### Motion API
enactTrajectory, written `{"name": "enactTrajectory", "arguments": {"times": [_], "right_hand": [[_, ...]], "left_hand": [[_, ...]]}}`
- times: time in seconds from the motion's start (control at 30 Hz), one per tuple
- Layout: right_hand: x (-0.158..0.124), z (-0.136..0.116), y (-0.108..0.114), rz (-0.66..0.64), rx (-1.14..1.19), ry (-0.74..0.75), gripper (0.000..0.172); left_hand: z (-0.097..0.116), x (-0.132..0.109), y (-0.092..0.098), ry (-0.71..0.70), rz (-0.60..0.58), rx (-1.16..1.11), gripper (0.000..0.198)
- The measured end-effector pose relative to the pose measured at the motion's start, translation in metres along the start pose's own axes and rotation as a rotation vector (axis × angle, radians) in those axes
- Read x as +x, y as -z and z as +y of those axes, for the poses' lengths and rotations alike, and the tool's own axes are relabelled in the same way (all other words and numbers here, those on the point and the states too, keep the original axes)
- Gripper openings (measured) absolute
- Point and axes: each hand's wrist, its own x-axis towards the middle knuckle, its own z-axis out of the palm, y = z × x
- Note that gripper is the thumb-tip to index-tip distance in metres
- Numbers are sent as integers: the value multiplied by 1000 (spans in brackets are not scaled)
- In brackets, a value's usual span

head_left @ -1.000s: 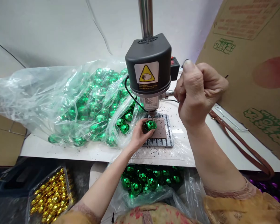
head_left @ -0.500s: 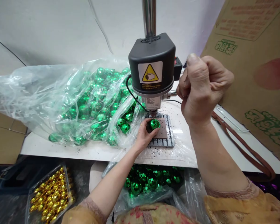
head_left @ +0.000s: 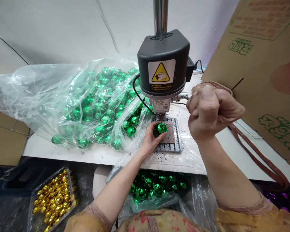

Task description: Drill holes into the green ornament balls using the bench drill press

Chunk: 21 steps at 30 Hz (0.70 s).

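Green faceted ball, mirror-shiny (head_left: 162,128): round, small flat facets; over the reddish-brown flat square pad (head_left: 171,137), directly below the drill chuck. Whether the tip touches the ball: can't tell.
Left hand (head_left: 150,139): grasping the ball, fingers round its far-left side, thumb at the near right; ball sits between them.
Right hand (head_left: 209,112): clenched in a fist, thumb on top, round the silver metal lever (head_left: 183,96); grip part hidden. Ball is to its left and lower, well apart.
Drill press: smooth black rounded housing (head_left: 163,48) on a chrome cylindrical column (head_left: 160,16); white sticker with yellow warning triangle (head_left: 161,71) on the front.
Base: grey slotted rectangular plate (head_left: 178,147) under the pad, dark specks scattered on it and on the smooth white tabletop (head_left: 45,149).
Bag: crinkly see-through plastic bag (head_left: 26,87), left of press, full of loose green faceted balls (head_left: 106,108).
Below table edge: more shiny green balls (head_left: 157,189) in loose clear plastic, between the forearms.
Lower left: clear rectangular plastic box (head_left: 31,209) with small glossy gold balls (head_left: 55,196).
Right side: printed brown cardboard box (head_left: 253,83); brown looped strap (head_left: 284,181) near it, hanging past the table edge.
Sleeves: mustard-yellow cloth (head_left: 83,222), pinkish cuffs.
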Motion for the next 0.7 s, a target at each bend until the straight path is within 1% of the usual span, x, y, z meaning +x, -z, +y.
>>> {"name": "enactTrajectory", "arguments": {"times": [0.1, 0.2, 0.3, 0.37, 0.5, 0.7], "right_hand": [[-1, -1, 1, -5, 14, 35, 56], [-2, 1, 0, 34, 9, 56, 55], [-6, 4, 1, 57, 3, 41, 53], [-9, 5, 3, 52, -15, 37, 53], [-13, 9, 7, 47, -74, 81, 54], [-15, 15, 11, 13, 20, 154, 55]], "left_hand": [[0, 0, 0, -3, -3, -2, 49], [0, -1, 0, -7, -17, -14, 50], [0, -1, 0, -10, -19, -18, 49], [0, -1, -1, -8, -12, -21, 49], [0, -1, -1, -5, -1, -20, 49], [2, -2, 0, -6, -8, -25, 50]]}}
